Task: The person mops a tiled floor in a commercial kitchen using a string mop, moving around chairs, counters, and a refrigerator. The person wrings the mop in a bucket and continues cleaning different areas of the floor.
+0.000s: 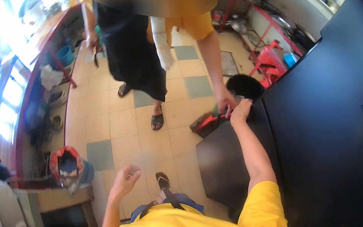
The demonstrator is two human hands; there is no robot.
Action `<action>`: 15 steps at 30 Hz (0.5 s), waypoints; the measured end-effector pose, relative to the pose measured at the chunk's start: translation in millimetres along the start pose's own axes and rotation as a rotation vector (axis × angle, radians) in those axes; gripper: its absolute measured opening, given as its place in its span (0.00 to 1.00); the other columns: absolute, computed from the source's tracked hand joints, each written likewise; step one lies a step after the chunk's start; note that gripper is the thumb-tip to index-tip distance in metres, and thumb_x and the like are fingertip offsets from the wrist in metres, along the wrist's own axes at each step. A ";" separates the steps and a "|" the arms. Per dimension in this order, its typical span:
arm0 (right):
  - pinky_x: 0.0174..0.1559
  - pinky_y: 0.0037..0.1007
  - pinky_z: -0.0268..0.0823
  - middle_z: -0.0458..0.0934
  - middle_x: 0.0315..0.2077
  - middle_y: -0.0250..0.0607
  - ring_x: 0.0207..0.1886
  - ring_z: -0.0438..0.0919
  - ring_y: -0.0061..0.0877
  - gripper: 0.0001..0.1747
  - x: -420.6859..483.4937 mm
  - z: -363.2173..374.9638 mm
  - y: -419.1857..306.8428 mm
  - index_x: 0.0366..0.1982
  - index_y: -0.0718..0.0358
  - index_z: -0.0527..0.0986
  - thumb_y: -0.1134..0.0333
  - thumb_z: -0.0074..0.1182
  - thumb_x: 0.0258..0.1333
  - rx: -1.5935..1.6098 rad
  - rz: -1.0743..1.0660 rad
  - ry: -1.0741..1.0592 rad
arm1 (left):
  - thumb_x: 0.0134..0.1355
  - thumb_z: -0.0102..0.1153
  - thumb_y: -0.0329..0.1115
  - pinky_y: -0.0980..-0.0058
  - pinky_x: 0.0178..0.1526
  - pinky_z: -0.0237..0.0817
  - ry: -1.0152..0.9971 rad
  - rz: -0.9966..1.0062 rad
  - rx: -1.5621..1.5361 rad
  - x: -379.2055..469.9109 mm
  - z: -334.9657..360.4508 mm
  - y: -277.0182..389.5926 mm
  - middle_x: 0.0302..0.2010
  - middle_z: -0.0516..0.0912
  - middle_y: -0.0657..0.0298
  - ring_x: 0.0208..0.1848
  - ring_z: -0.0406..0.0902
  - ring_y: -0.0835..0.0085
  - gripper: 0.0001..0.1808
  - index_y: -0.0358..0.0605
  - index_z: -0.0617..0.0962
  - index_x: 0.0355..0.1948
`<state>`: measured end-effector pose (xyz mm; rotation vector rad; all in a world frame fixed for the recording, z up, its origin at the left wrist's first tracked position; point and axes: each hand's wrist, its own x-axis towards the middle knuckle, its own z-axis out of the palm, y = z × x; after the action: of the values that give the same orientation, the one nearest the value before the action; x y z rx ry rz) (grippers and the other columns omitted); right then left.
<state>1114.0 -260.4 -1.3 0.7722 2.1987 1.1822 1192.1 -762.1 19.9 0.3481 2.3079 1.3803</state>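
Observation:
My left hand (126, 179) is raised over the tiled floor, its fingers loosely curled and apart, with nothing visible in it. My right arm reaches forward, and my right hand (241, 112) is at the far upper corner of a dark panel (230, 164), which looks like an appliance door; its grip is hidden. Close beside it is a co-worker's hand (225, 101), fingers pointing down; whether the hands touch is unclear. Below them lies a red and dark object (206, 123), perhaps a dustpan. The co-worker's other hand (92, 42) holds what looks like a knife (96, 58).
A tall black appliance (328, 129) stands close on my right. A black round bin (245, 85) and red plastic stools (271, 65) are beyond it. The co-worker in a black apron (131, 48) stands ahead. At left are a bag-lined bucket (86, 171) and a red-edged counter (33, 90).

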 end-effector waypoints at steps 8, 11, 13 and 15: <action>0.49 0.43 0.55 0.75 0.41 0.35 0.51 0.68 0.35 0.18 -87.7 -74.5 -67.8 0.43 0.55 0.81 0.59 0.44 0.58 0.221 0.006 0.122 | 0.63 0.60 0.35 0.75 0.41 0.70 -0.370 0.070 0.025 77.3 -3.8 29.0 0.34 0.83 0.62 0.37 0.79 0.76 0.10 0.40 0.80 0.41; 0.45 0.38 0.54 0.73 0.34 0.30 0.45 0.66 0.30 0.18 -165.9 -106.1 -83.4 0.39 0.55 0.82 0.56 0.50 0.51 0.090 -0.160 0.186 | 0.63 0.60 0.35 0.75 0.39 0.70 -0.424 0.212 0.047 107.6 -18.2 30.8 0.34 0.83 0.63 0.36 0.78 0.77 0.10 0.39 0.81 0.41; 0.44 0.34 0.54 0.71 0.32 0.29 0.43 0.66 0.28 0.16 -214.6 -121.1 -83.0 0.37 0.54 0.82 0.58 0.50 0.50 0.108 -0.163 0.284 | 0.63 0.60 0.35 0.75 0.39 0.70 -0.477 0.291 0.067 122.5 -35.7 27.8 0.33 0.83 0.63 0.35 0.78 0.77 0.10 0.39 0.81 0.41; 0.44 0.31 0.54 0.71 0.32 0.29 0.42 0.66 0.27 0.14 -254.3 -138.6 -83.6 0.35 0.54 0.82 0.60 0.50 0.49 0.189 -0.177 0.290 | 0.63 0.60 0.34 0.75 0.39 0.70 -0.515 0.324 0.104 136.6 -53.3 24.7 0.33 0.83 0.63 0.35 0.79 0.76 0.10 0.40 0.81 0.41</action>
<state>1179.2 -552.0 38.3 0.4885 2.5865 1.0633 1046.5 -734.2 32.4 1.0183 1.9462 1.1342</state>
